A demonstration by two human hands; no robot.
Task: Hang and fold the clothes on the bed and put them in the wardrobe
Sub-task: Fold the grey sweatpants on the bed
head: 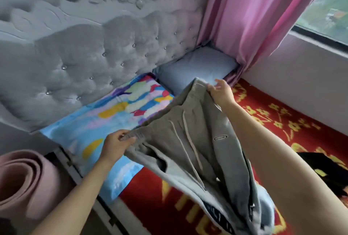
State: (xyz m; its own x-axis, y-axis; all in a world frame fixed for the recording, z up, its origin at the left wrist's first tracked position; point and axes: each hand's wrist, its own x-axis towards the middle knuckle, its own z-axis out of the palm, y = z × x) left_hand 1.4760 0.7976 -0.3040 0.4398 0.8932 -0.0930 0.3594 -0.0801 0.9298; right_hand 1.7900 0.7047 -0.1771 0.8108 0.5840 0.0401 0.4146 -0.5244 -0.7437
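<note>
Grey trousers (197, 140) are held up above the bed (273, 127). The waistband is pinched at one end by the left hand (117, 145) and gripped at the other by the right hand (222, 91). The legs hang down toward the red blanket (150, 197).

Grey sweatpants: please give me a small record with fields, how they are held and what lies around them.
item: grey sweatpants, lifted above the bed, legs hanging down
left hand: pinches one end of the waistband
right hand: grips the other end, higher up
drawstrings: two, hanging loose
folded: not yet
under them: red bedspread, colourful pillow, blue-grey pillow
also on bed: black cloth, partly seen at the right edge
</note>
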